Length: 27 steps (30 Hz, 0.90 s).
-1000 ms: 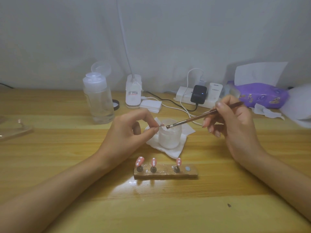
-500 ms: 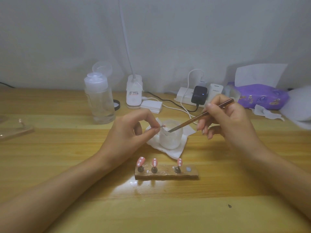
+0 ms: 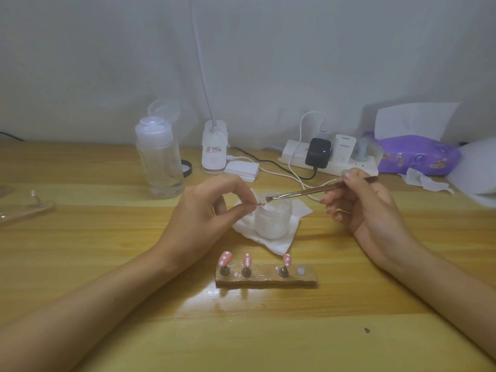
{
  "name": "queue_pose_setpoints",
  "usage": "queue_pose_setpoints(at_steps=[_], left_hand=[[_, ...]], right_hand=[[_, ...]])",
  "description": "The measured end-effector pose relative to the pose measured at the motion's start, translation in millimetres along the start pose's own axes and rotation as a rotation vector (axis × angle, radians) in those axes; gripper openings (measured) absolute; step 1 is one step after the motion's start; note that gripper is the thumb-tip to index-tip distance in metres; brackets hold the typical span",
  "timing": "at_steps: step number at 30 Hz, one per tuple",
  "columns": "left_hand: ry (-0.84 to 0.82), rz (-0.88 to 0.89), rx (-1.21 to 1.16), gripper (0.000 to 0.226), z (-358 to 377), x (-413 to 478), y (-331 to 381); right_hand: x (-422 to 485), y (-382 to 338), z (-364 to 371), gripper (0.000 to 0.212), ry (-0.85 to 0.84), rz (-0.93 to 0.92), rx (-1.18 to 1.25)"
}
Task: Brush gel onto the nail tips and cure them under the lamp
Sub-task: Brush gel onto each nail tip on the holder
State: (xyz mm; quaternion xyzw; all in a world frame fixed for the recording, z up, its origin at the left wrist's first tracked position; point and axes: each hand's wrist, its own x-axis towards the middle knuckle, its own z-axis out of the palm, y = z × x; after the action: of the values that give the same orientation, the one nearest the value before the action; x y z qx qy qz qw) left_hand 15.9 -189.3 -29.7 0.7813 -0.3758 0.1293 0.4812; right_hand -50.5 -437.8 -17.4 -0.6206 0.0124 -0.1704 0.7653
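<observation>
My left hand [image 3: 206, 210] pinches a small pink nail tip on a stud [image 3: 261, 203] between thumb and forefinger, just above a frosted white jar [image 3: 272, 221]. My right hand [image 3: 357, 202] grips a thin metal-handled brush [image 3: 308, 191]; its dark tip touches the held nail tip over the jar's mouth. In front of both hands lies a wooden holder [image 3: 265, 277] with three pink, white-dotted nail tips [image 3: 247, 260] standing on studs and one bare magnet spot at its right end. The white gooseneck lamp [image 3: 214, 151] stands at the back.
The jar stands on a folded white tissue [image 3: 279, 244]. A clear pump bottle [image 3: 158, 159] is at the back left, a power strip with chargers [image 3: 322, 157] and a purple tissue pack [image 3: 418, 157] at the back right. A clear tray [image 3: 24, 208] lies far left.
The brush tip dipped toward the jar half a second ago, then rose back up to the nail tip held in my left hand. My left hand stayed in place.
</observation>
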Motion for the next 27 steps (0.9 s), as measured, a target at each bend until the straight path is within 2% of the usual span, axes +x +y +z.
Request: queue_pose_setpoints(at_steps=[23,27], left_hand=[[0.002,0.054,0.042,0.008,0.1,-0.6,-1.9],[0.003,0.056,0.045,0.004,-0.6,-0.8,-1.8]], right_hand=[[-0.1,3.2,2.4,0.022,-0.039,-0.036,-0.085],[1.0,2.4,0.2,0.021,-0.015,-0.027,-0.037]])
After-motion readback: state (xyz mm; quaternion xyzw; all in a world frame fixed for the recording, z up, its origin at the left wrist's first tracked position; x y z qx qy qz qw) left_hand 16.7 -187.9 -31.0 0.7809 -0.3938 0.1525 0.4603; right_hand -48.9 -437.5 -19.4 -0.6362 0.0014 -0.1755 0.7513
